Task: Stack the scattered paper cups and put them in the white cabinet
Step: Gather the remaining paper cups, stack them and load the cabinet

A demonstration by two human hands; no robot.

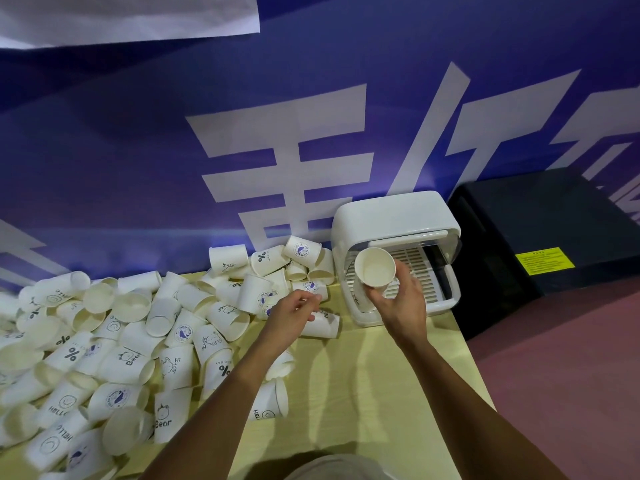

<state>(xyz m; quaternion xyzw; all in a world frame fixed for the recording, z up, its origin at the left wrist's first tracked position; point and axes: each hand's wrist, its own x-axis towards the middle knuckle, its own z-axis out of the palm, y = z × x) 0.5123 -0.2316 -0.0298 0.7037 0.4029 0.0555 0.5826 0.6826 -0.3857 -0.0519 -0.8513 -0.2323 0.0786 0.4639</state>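
The right hand (398, 303) curls its fingers and thumb round the lower wall of a plain white paper cup (374, 268), held tilted with its long axis leaning up and left, the open mouth facing the camera and the base hidden in the palm; whether more cups are nested beneath it is hard to make out. The cup sits just in front of the opening of the rounded white plastic cabinet (391, 213), whose clear door (408, 237) is raised over a slatted white tray (420, 258). The left hand (292, 315) hovers over the heap with fingers loosely curled, nothing plainly in its grasp. The scattered white paper cups (138, 341) lie mostly on their sides, pointing every way, across the pale yellow table (363, 393), the heap cut off at the left edge. Their prints read "Hi", "Bear", "HELLO" and "%"; the purple round badges are too small to read. Behind hangs a blue banner (138, 150) with large white characters, partly cut off. Right of the cabinet stands a black box (554, 209) with a yellow label (543, 260), illegible
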